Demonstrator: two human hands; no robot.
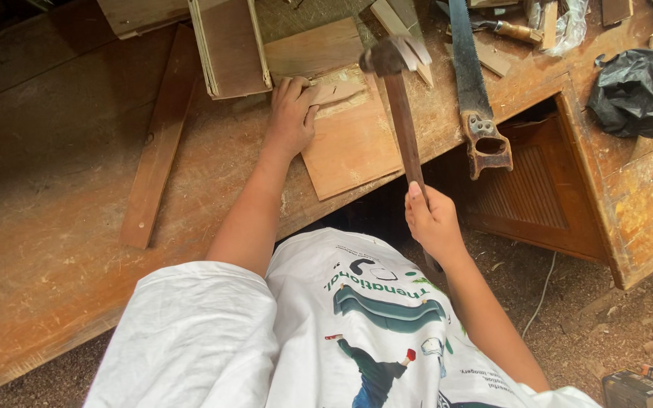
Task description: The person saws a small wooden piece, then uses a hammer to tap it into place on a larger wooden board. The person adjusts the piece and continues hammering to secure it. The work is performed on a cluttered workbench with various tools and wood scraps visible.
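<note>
Surface (54, 227): a worn wooden surface with sawdust and scratches, running across the left and upper part of the view.
Wooden strip (156, 143): a long narrow batten lying at a slant on the surface, well left of the hands and untouched.
Stacked boards (228, 45): a small pile of thin panels at the far edge, just beside the left hand's fingertips.
Left hand (290, 117): pressed flat with fingers together, pinning down a small wood piece (334, 92) that lies on the plywood sheet (349, 140); it clamps by pressing, not by closing around anything.
Plywood sheet: lies on the surface with its near corner jutting over the edge; its top layer looks torn pale around the small piece.
Hammer (398, 98): raised, its dark head hanging above the small wood piece, apparently clear of it, the long handle slanting down to the right hand.
Right hand (434, 223): closed tight round the low end of the hammer handle, off the surface's edge.
Handsaw (474, 91): lying idle to the right of the hammer, handle toward the person.
Black bag (640, 91): crumpled at the far right.
Progress: the piece is placed and held, the hammer is poised; whether any blow has landed cannot be told, and the piece does not look fixed yet.
</note>
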